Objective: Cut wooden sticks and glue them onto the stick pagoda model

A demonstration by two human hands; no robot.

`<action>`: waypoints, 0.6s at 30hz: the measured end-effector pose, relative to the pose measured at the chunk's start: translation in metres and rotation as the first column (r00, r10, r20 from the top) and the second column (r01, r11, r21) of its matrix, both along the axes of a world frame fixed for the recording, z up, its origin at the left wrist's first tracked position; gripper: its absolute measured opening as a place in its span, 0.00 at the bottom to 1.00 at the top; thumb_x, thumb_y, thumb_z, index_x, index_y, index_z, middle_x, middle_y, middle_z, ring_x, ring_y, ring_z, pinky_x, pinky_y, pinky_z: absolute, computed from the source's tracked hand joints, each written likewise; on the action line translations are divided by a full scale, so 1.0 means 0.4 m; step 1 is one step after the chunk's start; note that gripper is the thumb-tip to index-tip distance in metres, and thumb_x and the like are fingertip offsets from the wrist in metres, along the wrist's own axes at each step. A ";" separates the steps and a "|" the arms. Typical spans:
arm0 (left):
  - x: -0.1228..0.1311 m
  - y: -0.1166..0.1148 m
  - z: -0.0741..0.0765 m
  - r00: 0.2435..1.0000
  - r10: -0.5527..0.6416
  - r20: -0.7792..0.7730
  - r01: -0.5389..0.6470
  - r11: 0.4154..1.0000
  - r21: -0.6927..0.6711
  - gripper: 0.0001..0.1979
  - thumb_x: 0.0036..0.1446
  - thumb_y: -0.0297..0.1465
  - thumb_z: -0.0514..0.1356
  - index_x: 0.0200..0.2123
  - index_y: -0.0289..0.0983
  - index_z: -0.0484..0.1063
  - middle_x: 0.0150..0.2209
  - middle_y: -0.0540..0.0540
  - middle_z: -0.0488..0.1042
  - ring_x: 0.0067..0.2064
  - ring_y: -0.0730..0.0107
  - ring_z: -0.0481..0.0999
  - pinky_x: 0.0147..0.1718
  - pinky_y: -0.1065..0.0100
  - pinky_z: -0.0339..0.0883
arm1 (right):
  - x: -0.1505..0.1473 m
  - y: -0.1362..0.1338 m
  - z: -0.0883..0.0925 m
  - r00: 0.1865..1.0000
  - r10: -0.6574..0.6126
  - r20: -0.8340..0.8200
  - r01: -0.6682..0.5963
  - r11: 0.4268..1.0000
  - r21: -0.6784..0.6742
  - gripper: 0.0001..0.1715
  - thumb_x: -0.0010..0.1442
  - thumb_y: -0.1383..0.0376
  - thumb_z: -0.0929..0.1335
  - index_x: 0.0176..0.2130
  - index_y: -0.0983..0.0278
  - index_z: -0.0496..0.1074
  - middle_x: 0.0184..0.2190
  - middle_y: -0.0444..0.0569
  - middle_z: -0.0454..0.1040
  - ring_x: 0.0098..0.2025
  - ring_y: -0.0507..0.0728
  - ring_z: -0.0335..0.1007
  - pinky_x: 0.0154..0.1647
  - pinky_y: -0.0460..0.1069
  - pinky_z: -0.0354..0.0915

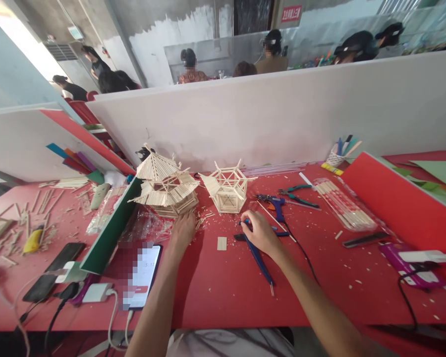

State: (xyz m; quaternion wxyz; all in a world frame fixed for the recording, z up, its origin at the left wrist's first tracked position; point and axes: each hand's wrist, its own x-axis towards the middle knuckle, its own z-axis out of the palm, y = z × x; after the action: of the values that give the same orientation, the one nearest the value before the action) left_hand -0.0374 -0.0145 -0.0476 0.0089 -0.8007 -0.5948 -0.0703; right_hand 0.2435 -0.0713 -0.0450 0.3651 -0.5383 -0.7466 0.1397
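My left hand reaches to the base of a two-tiered pavilion model made of thin wooden sticks. Loose stick pieces lie beside its fingers, whose tips are hidden. My right hand is curled, thumb and forefinger close together at a small blue item I cannot make out. Under it lie blue-handled cutters. Between the hands rests a small square panel of sticks. Behind it stands a second, partly roofed stick frame.
A blue glue gun and green-handled pliers lie right of the frame. Farther right are bagged sticks and a black craft knife. A phone lies left, beside a green divider. People sit beyond the white partition.
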 end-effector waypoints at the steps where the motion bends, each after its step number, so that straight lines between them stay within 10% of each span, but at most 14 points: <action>1: -0.001 0.000 -0.002 1.000 -0.007 -0.009 0.007 1.000 -0.001 0.07 0.63 0.29 0.55 0.40 0.34 0.71 0.42 0.33 0.76 0.47 0.49 0.75 0.48 0.56 0.65 | 0.000 0.000 -0.001 1.000 0.001 -0.001 -0.001 1.000 -0.002 0.05 0.61 0.70 0.63 0.38 0.60 0.64 0.35 0.50 0.74 0.40 0.61 0.69 0.42 0.53 0.63; 12: -0.013 -0.021 0.009 0.985 -0.085 -0.149 0.098 0.991 0.087 0.12 0.62 0.20 0.49 0.44 0.33 0.69 0.42 0.34 0.76 0.48 0.51 0.75 0.50 0.55 0.64 | 0.002 0.002 -0.001 1.000 0.011 -0.017 -0.011 1.000 0.004 0.05 0.61 0.70 0.63 0.38 0.60 0.65 0.36 0.50 0.74 0.41 0.60 0.69 0.43 0.53 0.63; 18: -0.026 0.008 0.018 0.984 -0.121 0.128 0.107 0.988 0.112 0.10 0.64 0.25 0.52 0.46 0.37 0.69 0.41 0.41 0.79 0.47 0.57 0.78 0.54 0.57 0.63 | 0.002 0.002 -0.003 1.000 0.002 -0.012 -0.002 1.000 -0.003 0.04 0.62 0.70 0.63 0.38 0.61 0.65 0.36 0.51 0.74 0.41 0.61 0.69 0.44 0.54 0.64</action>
State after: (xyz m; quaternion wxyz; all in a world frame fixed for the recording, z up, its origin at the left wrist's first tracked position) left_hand -0.0478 -0.0113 -0.0402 0.0068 -0.8253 -0.5427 -0.1558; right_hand 0.2444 -0.0705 -0.0463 0.3686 -0.5371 -0.7448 0.1445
